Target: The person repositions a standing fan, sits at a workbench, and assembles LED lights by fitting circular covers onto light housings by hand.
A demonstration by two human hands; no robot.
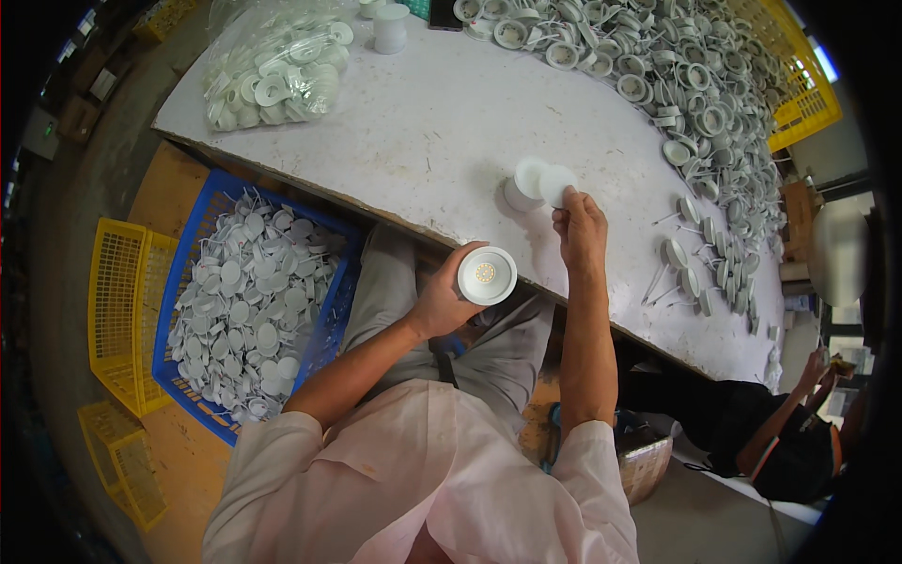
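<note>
My left hand (438,303) is wrapped round a white round LED downlight (504,275), just off the table's near edge. Its face is turned up, and a ring of small yellow LED chips shows in the middle. Over the table, my right hand (583,228) pinches a thin white translucent disc (558,184) between thumb and fingers. That disc overlaps the top of a short stack of white discs (522,196) standing on the table. Whether it touches the stack I cannot tell.
Many white downlights with leads (700,94) are heaped along the table's far right. A clear bag of white round parts (272,89) lies far left. Below left stands a blue basket (349,277) full of lamps, beside yellow crates (115,310). Another person (742,423) is at right.
</note>
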